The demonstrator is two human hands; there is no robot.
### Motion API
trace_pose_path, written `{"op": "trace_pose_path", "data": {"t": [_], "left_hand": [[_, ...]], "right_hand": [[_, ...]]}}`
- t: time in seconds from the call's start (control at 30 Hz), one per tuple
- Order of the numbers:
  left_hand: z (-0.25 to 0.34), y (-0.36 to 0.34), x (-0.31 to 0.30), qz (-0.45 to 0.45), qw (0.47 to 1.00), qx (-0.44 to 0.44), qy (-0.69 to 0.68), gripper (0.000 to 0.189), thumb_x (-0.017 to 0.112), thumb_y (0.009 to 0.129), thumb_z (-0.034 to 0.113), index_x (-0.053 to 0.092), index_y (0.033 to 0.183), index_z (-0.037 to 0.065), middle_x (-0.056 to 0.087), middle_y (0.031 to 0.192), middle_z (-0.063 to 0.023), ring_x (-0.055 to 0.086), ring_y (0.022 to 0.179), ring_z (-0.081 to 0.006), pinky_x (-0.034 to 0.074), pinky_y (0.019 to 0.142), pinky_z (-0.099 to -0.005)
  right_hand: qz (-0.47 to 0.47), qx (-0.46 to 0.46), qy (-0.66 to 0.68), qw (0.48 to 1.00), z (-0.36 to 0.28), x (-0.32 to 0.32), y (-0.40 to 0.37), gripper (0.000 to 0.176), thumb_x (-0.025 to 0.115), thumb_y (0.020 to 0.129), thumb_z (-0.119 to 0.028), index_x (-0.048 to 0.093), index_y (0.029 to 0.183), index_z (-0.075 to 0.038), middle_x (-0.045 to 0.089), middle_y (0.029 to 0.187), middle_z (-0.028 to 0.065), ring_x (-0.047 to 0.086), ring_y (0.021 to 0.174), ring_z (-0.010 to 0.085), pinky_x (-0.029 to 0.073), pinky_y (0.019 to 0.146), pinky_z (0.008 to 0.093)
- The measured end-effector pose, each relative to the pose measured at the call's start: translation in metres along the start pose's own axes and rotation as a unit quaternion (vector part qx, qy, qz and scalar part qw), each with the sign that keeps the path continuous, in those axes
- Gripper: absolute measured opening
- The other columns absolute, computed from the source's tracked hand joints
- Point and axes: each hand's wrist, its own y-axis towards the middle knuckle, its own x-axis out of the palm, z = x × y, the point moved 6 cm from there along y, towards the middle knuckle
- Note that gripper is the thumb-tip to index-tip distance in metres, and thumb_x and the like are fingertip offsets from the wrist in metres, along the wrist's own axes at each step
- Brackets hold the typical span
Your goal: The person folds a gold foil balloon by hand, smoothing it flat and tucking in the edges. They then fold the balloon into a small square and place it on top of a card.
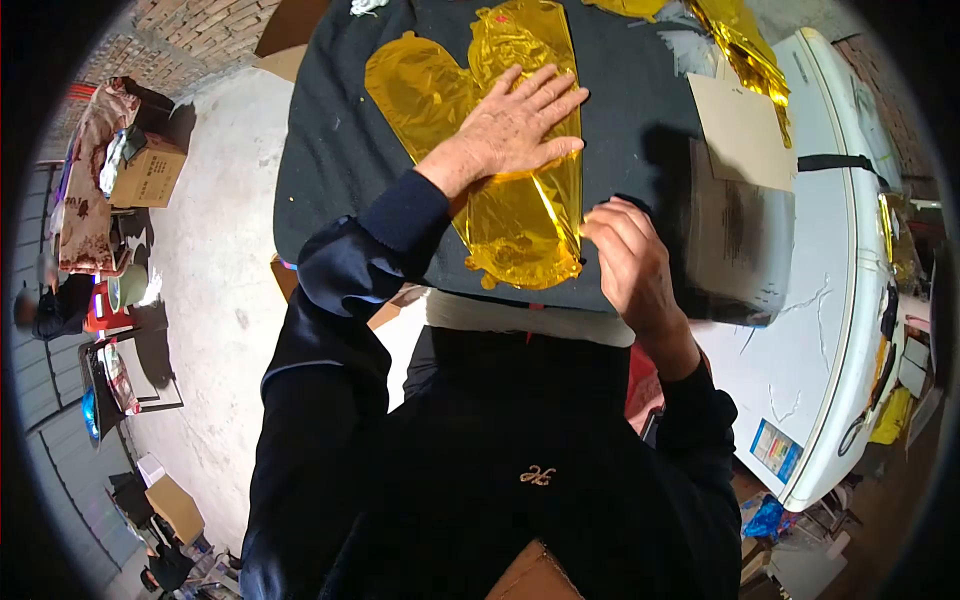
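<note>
A flat gold foil balloon (520,220) lies on the dark cloth-covered table (335,150), its rounded end toward my body. My left hand (515,125) rests on the foil with its fingers spread, palm down. At the foil's right edge is my right hand (625,245), fingers curled and thumb and forefinger pinched together; what they hold, if anything, is too small to name. Another lobe of gold foil (415,85) extends to the upper left of my left hand.
A clear plastic-wrapped box (740,240) with a cardboard piece (740,130) stands on the table's right. More gold foil (750,50) hangs at the upper right. Beyond is a white appliance (800,350). A person (60,305) is at the far left, near a carton (150,172).
</note>
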Motion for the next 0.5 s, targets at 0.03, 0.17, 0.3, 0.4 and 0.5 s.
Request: {"op": "trace_pose_path", "data": {"t": [0.03,0.17,0.3,0.4,0.5], "left_hand": [[0.0,0.0,0.001,-0.001,1.0,-0.002,-0.003,0.076,0.034,0.106,0.07,0.033,0.165,0.022,0.037,0.168,-0.0092,0.027,0.158,-0.0287,0.019,0.129,-0.054],[-0.008,0.003,-0.006,-0.019,0.992,-0.019,-0.126,0.074,0.034,0.107,0.065,0.033,0.165,0.019,0.038,0.167,-0.0094,0.026,0.158,-0.0284,0.017,0.129,-0.0526],[-0.024,0.008,-0.037,0.017,0.953,-0.042,-0.3,0.069,0.038,0.11,0.057,0.035,0.163,0.014,0.038,0.166,-0.0162,0.024,0.159,-0.0316,0.016,0.129,-0.0535],[-0.047,-0.004,-0.066,0.128,0.94,-0.098,-0.3,0.059,0.058,0.106,0.041,0.047,0.155,0.008,0.049,0.157,-0.0192,0.041,0.149,-0.0351,0.033,0.123,-0.0455],[-0.078,-0.039,-0.095,0.176,0.926,-0.227,-0.244,0.055,0.068,0.1,0.03,0.054,0.149,0.007,0.061,0.144,-0.0184,0.057,0.135,-0.0334,0.045,0.113,-0.0413]], "right_hand": [[0.011,0.003,-0.002,1.0,-0.001,-0.001,0.013,0.023,0.067,0.079,0.003,0.07,0.102,0.001,0.069,0.107,0.0131,0.066,0.109,0.0325,0.053,0.104,0.0461],[0.016,-0.019,-0.003,1.0,0.003,0.022,0.047,0.03,0.068,0.078,0.005,0.067,0.108,0.002,0.068,0.11,0.0142,0.065,0.113,0.0327,0.051,0.106,0.0437],[-0.002,-0.018,-0.033,0.999,0.011,0.041,0.067,0.031,0.066,0.082,0.002,0.068,0.113,0.002,0.069,0.114,0.0143,0.063,0.119,0.0316,0.05,0.106,0.0419],[-0.012,-0.02,-0.086,0.996,0.02,0.049,0.076,0.034,0.061,0.089,-0.005,0.066,0.122,0.003,0.067,0.125,0.0163,0.059,0.128,0.0325,0.046,0.112,0.0436],[-0.02,-0.022,-0.132,0.991,0.035,0.062,0.089,0.043,0.059,0.094,-0.012,0.061,0.134,0.002,0.063,0.136,0.0175,0.054,0.136,0.0341,0.039,0.119,0.047]]}}
